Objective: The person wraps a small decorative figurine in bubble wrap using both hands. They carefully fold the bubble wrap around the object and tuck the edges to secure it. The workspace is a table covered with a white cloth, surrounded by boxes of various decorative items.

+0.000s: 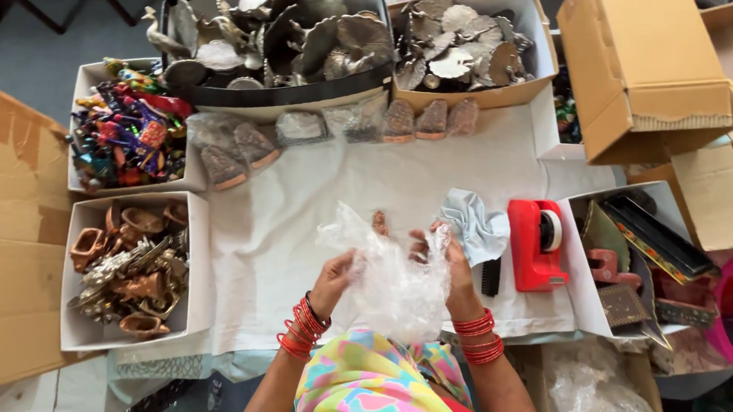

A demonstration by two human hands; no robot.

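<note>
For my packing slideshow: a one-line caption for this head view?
Both hands, left hand and right hand, hold crumpled clear plastic wrap beside a red tape dispenser.

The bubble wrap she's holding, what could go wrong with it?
The bubble wrap is bunched between the left hand and right hand, so it might tear or wrap unevenly. The small brown figure just beyond it could get knocked over. The blue cloth might get caught up.

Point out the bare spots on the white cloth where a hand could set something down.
Free: the white cloth between the wrapped pieces and the red tape dispenser; also left of the left hand, beside the brass box. Crowded: around the bubble wrap.
</note>
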